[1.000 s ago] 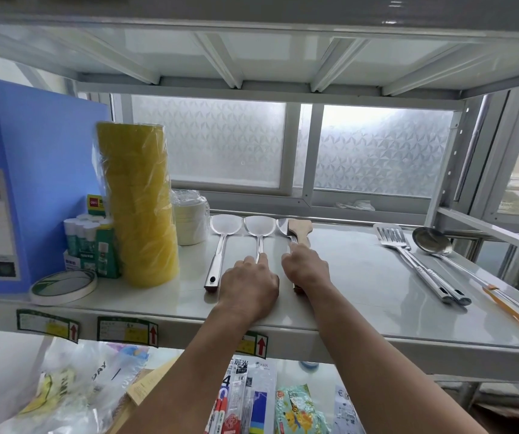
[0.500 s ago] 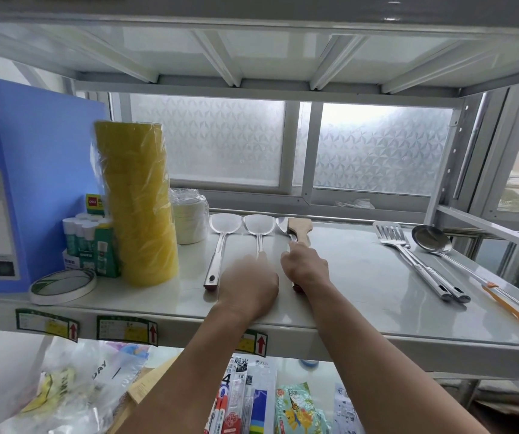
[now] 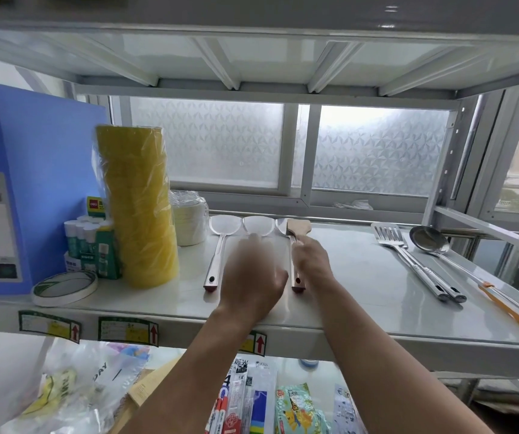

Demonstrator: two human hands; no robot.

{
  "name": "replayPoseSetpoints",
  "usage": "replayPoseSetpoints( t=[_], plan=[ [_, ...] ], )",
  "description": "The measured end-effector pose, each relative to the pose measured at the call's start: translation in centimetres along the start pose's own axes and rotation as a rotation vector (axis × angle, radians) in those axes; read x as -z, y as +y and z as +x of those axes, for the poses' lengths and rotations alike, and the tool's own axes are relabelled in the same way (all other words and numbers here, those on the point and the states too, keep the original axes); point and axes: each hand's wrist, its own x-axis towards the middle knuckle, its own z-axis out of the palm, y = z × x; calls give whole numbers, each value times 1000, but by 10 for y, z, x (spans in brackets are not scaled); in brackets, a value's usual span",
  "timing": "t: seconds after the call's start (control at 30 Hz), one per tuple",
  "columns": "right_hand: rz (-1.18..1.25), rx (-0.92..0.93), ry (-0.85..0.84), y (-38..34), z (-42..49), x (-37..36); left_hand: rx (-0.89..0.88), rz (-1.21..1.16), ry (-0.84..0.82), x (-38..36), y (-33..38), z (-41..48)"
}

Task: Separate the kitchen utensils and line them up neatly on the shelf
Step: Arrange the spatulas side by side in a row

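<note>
Three steel spatulas lie side by side on the white shelf, heads toward the window. The first steel spatula is fully in sight. My left hand, blurred and with fingers stretched forward, covers the handle of the second steel spatula. The third steel spatula lies just left of my right hand, whose fingers curl on the handle of the wooden spatula lying over it. At the right lie a slotted turner, a ladle and orange-handled tongs.
On the shelf's left stand a blue binder, a box of glue sticks, a tall yellow tape stack, white tape rolls and a flat tape roll. Packaged goods fill the shelf below.
My left hand has uncurled from a fist on the second spatula's handle and is moving, now blurred with fingers stretched. My right hand stays on the wooden spatula.
</note>
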Motion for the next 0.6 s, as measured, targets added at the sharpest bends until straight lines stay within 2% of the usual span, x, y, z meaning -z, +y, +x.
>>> replayPoseSetpoints(
  t=[0.07,0.13,0.4,0.6],
  plan=[
    [80,-19,-1,5,6,4,-148,-43,69,4,5,0],
    [105,-27,-20,7,12,10,-211,-141,34,5,15,-1],
    [-95,2,27,22,30,8,-191,-232,-76,-5,25,-7],
    [-160,29,85,24,34,5,-244,-308,-71,-2,27,-10]
  ],
)
